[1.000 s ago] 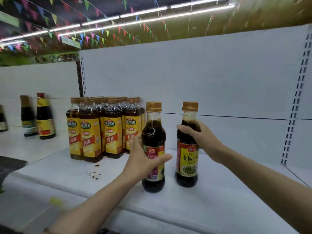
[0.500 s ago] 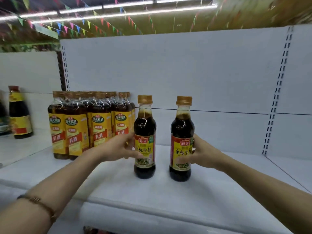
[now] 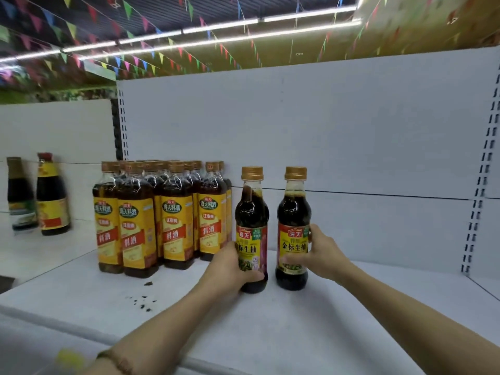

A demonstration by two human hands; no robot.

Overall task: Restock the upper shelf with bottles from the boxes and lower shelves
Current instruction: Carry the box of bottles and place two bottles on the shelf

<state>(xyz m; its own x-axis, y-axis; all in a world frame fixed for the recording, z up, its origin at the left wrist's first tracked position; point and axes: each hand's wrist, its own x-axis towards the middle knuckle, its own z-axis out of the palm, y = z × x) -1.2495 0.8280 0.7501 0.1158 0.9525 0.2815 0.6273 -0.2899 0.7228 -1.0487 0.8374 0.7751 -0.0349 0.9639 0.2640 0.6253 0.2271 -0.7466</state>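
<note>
1. The left hand (image 3: 230,269) is wrapped around the lower label of the left soy sauce bottle (image 3: 252,228), thumb across the front; that bottle stands on the upper shelf (image 3: 311,334) just right of the block of yellow-labelled cooking wine bottles (image 3: 159,217).
2. The right hand (image 3: 322,255) clasps the right soy sauce bottle (image 3: 294,226) from its right side at label height, fingers curled around the back, thumb on the front. Both bottles are upright, near each other but apart.
3. Handling, as a judgement: filled almost to the shoulder with dark liquid, each bottle should feel fairly heavy for its size. The walls look stiff, probably plastic, though glass cannot be ruled out, so treat them as breakable.
4. The glossy label could slip in a loose grip; the mid-body hold at the label is the sound one, low enough to keep the bottle from tipping. The narrow neck under the gold cap suits lifting, less so sliding.
5. Dark specks (image 3: 140,299) lie on the shelf in front of the wine block; two more dark bottles (image 3: 38,196) stand far left, blurred.
</note>
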